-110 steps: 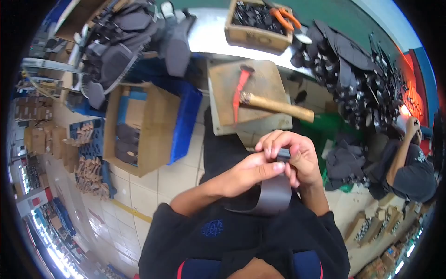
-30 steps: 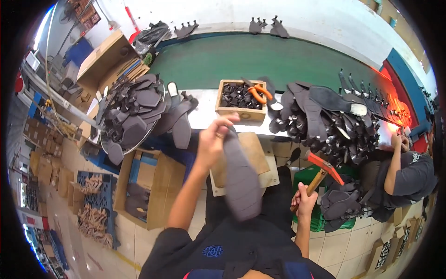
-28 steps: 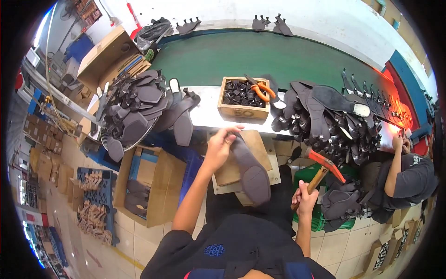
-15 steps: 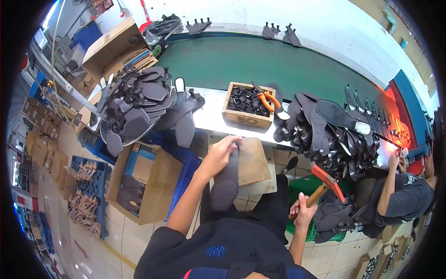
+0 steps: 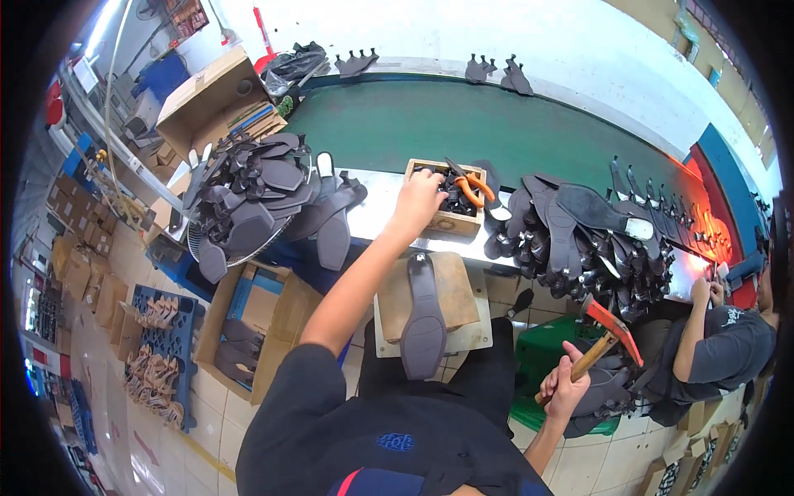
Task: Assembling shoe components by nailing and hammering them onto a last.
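Hammer (image 5: 597, 350), red at the head and wooden in the handle, is clamped in the right hand (image 5: 565, 386), its head raised beyond the fingers, probably so it is ready while the left hand is busy.

Left of that hand, and nearer the person than the left hand, a dark shoe sole (image 5: 423, 322) lies across a wooden block (image 5: 465, 287), touched by neither hand. Its narrow end sits up on the block and its broad end hangs over the near edge, which seems to give the narrow end firm backing. A pale board (image 5: 481, 337) lies beneath (what bears it is hidden).

Past the block, the left hand (image 5: 422, 196) dips into a wooden box (image 5: 459, 224) of small black pieces (image 5: 452, 201); whether its fingertips are apart or together on one, I cannot tell. Orange-handled pliers (image 5: 469, 195) rest on the box just right of that hand, perhaps parked within easy reach.

Around this hand runs a shiny metal surface (image 5: 372, 207), with heaps of dark soles (image 5: 250, 219) to either side; beyond it lies a green belt (image 5: 496, 124).
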Available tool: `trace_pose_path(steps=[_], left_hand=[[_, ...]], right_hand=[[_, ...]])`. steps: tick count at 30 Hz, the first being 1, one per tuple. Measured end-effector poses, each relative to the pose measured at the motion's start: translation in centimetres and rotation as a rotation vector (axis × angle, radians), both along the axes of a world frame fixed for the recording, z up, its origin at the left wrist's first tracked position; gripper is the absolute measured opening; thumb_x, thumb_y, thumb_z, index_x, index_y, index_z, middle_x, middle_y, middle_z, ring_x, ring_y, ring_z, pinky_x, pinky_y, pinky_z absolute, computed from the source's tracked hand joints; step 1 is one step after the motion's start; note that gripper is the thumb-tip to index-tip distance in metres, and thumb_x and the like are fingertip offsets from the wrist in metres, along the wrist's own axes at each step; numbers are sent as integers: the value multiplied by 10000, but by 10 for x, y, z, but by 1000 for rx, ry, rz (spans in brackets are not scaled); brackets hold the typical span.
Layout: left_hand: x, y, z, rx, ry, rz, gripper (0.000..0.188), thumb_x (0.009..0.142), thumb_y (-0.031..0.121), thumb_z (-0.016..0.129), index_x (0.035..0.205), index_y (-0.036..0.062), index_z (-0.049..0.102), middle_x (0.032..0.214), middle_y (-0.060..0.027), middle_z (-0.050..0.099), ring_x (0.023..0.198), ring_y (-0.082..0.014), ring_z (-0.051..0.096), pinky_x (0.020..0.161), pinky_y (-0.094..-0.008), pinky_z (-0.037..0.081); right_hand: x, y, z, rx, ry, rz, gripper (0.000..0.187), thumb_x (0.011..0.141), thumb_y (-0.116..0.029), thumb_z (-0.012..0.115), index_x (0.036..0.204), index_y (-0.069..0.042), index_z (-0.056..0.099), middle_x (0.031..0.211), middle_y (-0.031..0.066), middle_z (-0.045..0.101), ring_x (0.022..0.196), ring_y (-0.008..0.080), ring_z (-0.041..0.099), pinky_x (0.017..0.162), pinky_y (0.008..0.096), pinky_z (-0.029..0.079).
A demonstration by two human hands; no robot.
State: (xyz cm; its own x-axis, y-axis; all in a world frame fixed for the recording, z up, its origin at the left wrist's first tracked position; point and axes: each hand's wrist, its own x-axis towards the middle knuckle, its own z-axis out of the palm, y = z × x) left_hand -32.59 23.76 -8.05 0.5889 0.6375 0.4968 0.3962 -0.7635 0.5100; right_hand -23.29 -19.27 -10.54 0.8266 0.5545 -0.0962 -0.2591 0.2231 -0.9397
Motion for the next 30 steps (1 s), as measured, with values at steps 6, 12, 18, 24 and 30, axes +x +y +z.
trace_pose_path(steps=[6, 12, 18, 24, 30], left_hand=[[9, 17, -15, 208, 116, 38, 137, 844, 121, 721, 924, 12, 700, 947, -143, 670, 969, -288, 643, 836, -389, 527], [-35, -101, 53, -68, -519, -136, 87, 826, 5, 746, 904, -4, 709, 860, -89, 703, 753, -176, 655, 652, -281, 528], [-74, -144, 65, 16, -470, 10, 118, 833, 12, 736, 946, 12, 701, 942, -103, 706, 826, -221, 661, 681, -322, 535], [-41, -65, 10, 56, -135, 78, 138, 886, 74, 662, 1015, 27, 674, 1015, -121, 686, 965, -304, 626, 864, -399, 501], [19, 21, -10, 172, 400, 33, 102, 809, 137, 732, 856, 48, 724, 887, -162, 689, 914, -339, 670, 812, -438, 525]], right_hand=[[-14, -7, 19, 5, -154, 48, 363, 986, -98, 576, 1310, 63, 547, 513, -12, 428, 363, 60, 369, 348, 236, 328], [-7, 37, 52, 25, -148, 168, 228, 1000, -106, 566, 1160, 43, 631, 651, 140, 650, 354, 69, 397, 345, 222, 319], [-21, 114, 77, 46, -431, 285, 202, 994, -117, 606, 1096, 48, 661, 712, 137, 681, 412, 58, 448, 377, 220, 348], [-20, 78, 57, 154, -279, 170, 150, 975, -98, 635, 1024, 40, 671, 574, 26, 564, 426, 67, 469, 393, 212, 340], [-23, 44, 50, 215, -260, 97, 143, 974, -86, 622, 975, 55, 643, 552, 16, 522, 416, 82, 462, 402, 227, 376]])
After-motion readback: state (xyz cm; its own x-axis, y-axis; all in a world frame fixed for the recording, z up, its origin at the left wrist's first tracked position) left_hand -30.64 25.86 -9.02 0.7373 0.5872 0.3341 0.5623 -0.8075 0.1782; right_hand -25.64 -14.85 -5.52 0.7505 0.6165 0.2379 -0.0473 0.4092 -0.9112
